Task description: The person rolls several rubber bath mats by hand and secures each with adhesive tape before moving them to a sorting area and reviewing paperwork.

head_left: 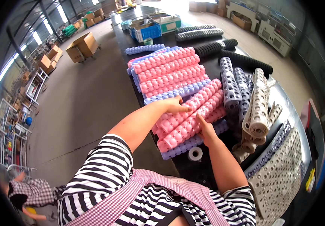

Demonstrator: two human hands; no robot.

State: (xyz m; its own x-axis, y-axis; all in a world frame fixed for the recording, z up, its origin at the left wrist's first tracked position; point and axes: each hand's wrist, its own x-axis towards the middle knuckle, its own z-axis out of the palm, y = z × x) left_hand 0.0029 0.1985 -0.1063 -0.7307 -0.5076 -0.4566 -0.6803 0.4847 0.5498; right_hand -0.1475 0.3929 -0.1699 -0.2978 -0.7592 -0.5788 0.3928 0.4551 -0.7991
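Observation:
A pile of rolled bubble-textured mats, pink and lavender-blue, lies on the dark table in front of me. My left hand point(175, 105) rests over the pile, fingers apart, between a lavender-blue rolled mat point(181, 91) and the upper pink rolled mat point(204, 96). My right hand point(206, 130) grips the nearer pink rolled mat point(187, 130) from its right side; the thumb lies on top and the other fingers are mostly hidden. Beneath it sits another lavender-blue rolled mat point(187, 146). A white tape roll point(195, 153) stands close by, near the right forearm.
Grey rolled mats point(231, 84) and beige ones point(259, 109) lie to the right, with flat perforated mats point(277, 175) nearer. Black rolls point(245, 62) and a blue box point(145, 31) are farther back. A cardboard box point(82, 47) stands left; another person point(32, 194) is lower left.

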